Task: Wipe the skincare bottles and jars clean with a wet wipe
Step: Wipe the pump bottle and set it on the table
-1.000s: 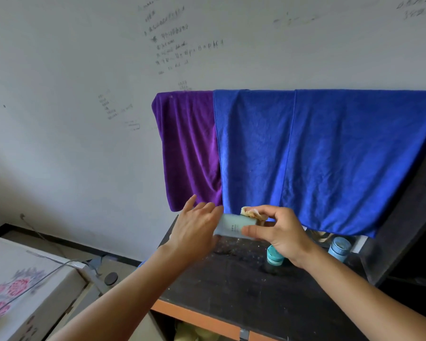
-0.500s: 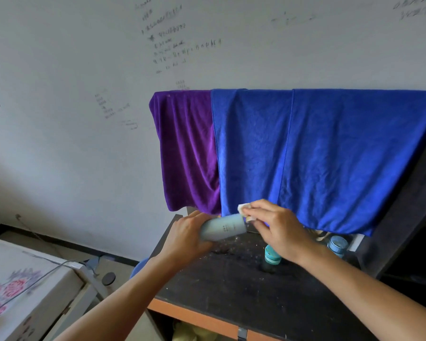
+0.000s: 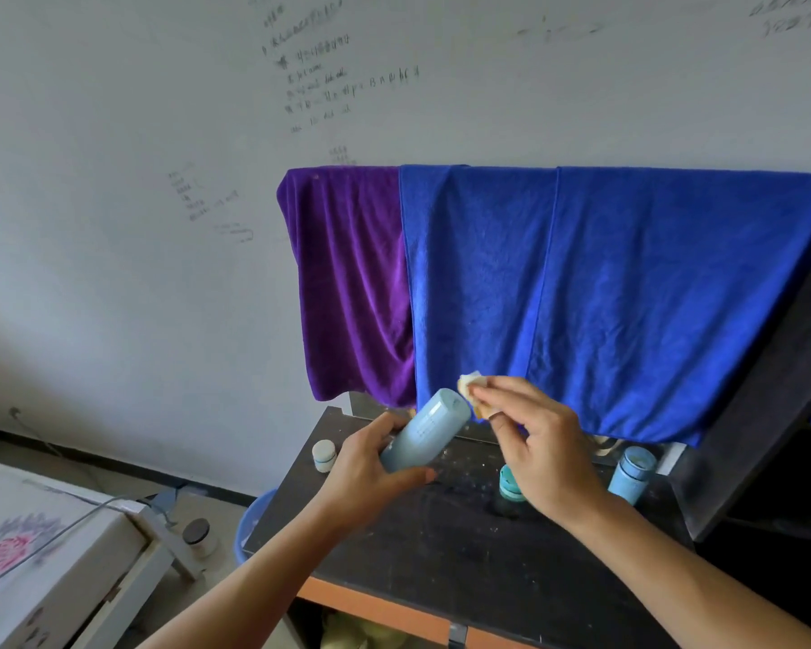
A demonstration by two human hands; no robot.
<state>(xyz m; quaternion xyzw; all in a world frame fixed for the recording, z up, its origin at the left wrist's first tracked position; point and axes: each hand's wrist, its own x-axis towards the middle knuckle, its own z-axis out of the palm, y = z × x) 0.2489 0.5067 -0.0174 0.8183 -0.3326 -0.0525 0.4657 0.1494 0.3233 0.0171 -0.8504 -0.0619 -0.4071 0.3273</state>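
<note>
Bottle tilted between my hands, wipe at its upper end.

The bottle (image 3: 424, 430) is held up over the worktop (image 3: 441, 555), its long axis running from 7 o'clock to 1 o'clock; my left hand (image 3: 371, 475) is curled round the lower half, thumb underneath; my right hand (image 3: 539, 442) lies at 3 o'clock of the bottle and pinches the crumpled wipe (image 3: 471, 384) in its fingertips at the 1 o'clock end, touching it or just beside it, I cannot tell which; so the right hand is nearer the free end; I judge the next stroke should run down the barrel toward 7 o'clock.
</note>
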